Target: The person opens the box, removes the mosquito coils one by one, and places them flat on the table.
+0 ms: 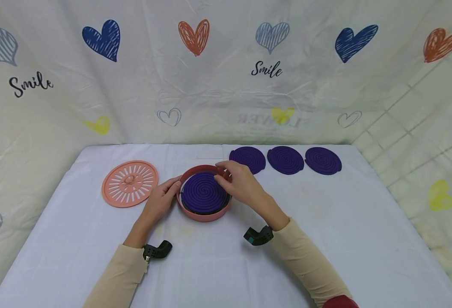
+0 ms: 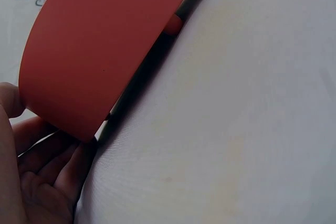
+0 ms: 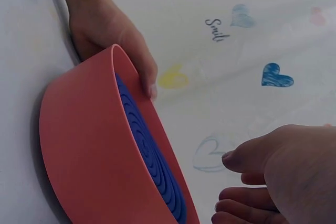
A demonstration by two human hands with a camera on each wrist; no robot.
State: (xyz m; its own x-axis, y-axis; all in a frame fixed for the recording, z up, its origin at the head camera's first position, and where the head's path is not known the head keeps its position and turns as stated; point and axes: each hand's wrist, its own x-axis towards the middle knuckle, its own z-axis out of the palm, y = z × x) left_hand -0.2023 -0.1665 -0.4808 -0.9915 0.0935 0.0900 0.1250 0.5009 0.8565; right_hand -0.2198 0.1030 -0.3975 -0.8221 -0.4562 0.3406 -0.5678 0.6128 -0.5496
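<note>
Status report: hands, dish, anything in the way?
Left hand gripping dish. Right hand at far-right rim. Purple coil inside. Lid off, lying left; nothing visibly blocking.

The round red container (image 3: 94, 140) has a smooth, satin wall, whether painted metal or plastic cannot be told. The purple coil (image 1: 204, 192) inside is matt and ridged, as are the three far coils (image 1: 285, 160). The slotted lid (image 1: 130, 182) at left looks smooth and matt. Woven, matt white cloth (image 1: 326, 239) covers the worktop; the far printed sheet (image 1: 226, 85) resembles thin, faintly glossy, creased plastic.
</note>
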